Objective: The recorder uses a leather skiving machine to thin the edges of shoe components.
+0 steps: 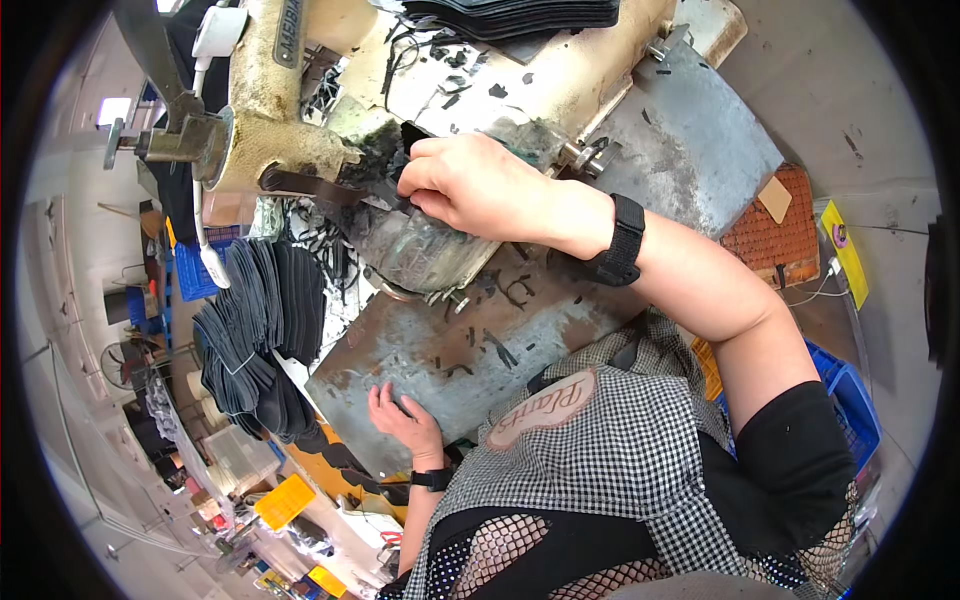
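My right hand reaches across the bed of a worn cream-coloured industrial machine. Its fingers are curled together beside the machine's working head, among black scraps. A dark bit shows at the fingertips, but what they grip is too hidden to name. Close by, a dark strap-like part juts from the head. Below that hand lies a scuffed, rounded metal plate. My left hand is open and holds nothing, its fingers apart at the lower left edge of the grey metal table.
Stacked black flat pieces stand left of the machine, some tied in bundles. Another black stack lies at the top. Loose trimmings litter the metal table. A blue crate sits at the right, near a woven reddish mat.
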Demonstrator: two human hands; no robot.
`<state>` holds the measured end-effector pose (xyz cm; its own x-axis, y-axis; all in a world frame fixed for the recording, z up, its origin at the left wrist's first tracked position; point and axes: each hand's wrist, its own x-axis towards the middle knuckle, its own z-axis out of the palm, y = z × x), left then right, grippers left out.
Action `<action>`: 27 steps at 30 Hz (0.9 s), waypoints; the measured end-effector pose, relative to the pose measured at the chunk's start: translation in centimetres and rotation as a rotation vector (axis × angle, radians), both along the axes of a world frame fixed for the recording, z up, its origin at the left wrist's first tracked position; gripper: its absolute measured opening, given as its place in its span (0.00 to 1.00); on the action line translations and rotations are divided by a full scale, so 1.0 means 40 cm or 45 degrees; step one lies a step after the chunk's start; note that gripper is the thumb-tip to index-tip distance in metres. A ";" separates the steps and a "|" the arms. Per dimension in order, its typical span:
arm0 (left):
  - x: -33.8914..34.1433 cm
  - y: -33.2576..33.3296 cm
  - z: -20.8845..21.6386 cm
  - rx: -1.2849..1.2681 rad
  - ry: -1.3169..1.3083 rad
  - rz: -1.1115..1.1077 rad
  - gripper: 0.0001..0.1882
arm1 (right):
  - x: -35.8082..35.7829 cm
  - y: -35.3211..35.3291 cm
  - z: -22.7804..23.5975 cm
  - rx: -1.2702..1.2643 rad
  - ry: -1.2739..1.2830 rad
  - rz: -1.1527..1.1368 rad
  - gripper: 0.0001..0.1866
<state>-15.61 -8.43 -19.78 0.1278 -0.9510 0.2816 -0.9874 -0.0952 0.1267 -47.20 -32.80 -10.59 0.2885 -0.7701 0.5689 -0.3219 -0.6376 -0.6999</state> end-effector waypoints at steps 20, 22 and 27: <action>-0.006 -0.005 0.001 0.021 0.043 0.011 0.18 | -0.054 0.068 -0.012 -0.044 -0.242 -0.349 0.04; -0.006 -0.005 0.003 0.031 0.036 0.012 0.18 | -0.080 0.120 -0.027 0.106 -0.160 -0.281 0.07; -0.010 -0.007 0.008 0.040 0.011 0.026 0.18 | -0.130 0.197 -0.072 0.301 -0.096 -0.311 0.10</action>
